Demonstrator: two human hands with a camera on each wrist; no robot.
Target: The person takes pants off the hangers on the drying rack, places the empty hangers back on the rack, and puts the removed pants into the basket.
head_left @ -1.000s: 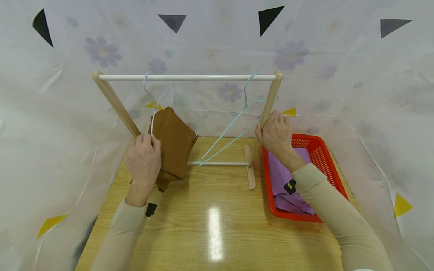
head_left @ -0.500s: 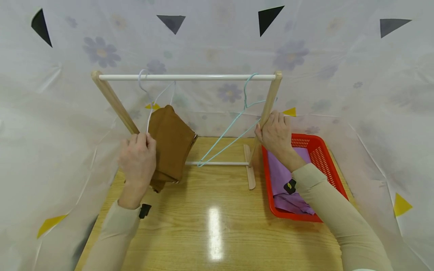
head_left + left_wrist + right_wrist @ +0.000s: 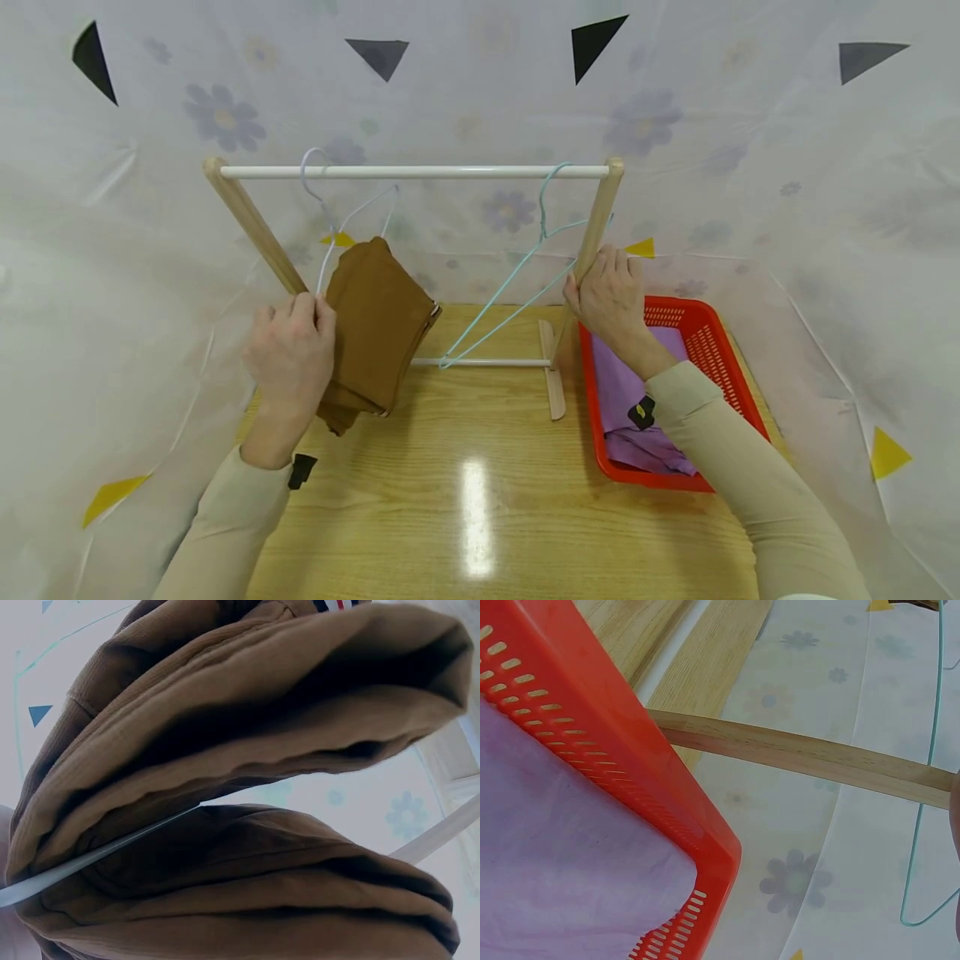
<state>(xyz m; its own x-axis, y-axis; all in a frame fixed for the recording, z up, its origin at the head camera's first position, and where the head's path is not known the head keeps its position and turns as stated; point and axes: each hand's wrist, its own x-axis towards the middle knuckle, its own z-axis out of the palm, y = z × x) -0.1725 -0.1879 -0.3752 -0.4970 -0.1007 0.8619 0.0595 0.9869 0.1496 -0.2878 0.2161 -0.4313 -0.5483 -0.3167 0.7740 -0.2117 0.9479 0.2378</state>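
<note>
My left hand (image 3: 292, 354) holds the near end of a white wire hanger (image 3: 326, 262). A brown garment (image 3: 378, 325) hangs folded over that hanger, and its layered folds (image 3: 247, 930) fill the left wrist view. The hanger's hook loops over the white top rail (image 3: 450, 172) of a small clothes rack, its top slightly above the rail; contact there is unclear. On the right, my right hand (image 3: 611, 296) grips the rack's wooden post (image 3: 600, 208). A turquoise hanger (image 3: 495, 296) without clothing hangs from the rail beside this post.
A red plastic basket (image 3: 588, 392) with purple cloth (image 3: 618, 383) stands right of the rack, under my right forearm. The rack's foot (image 3: 553, 392) and lower bar (image 3: 502, 362) sit low near the wooden table (image 3: 420, 492). Pale flowered sheeting (image 3: 480, 100) encloses the back and sides.
My left hand has moved left and slightly toward me, swinging the white hanger and brown garment with it. The hook has shifted left and up along the rail. My right hand stays put.
</note>
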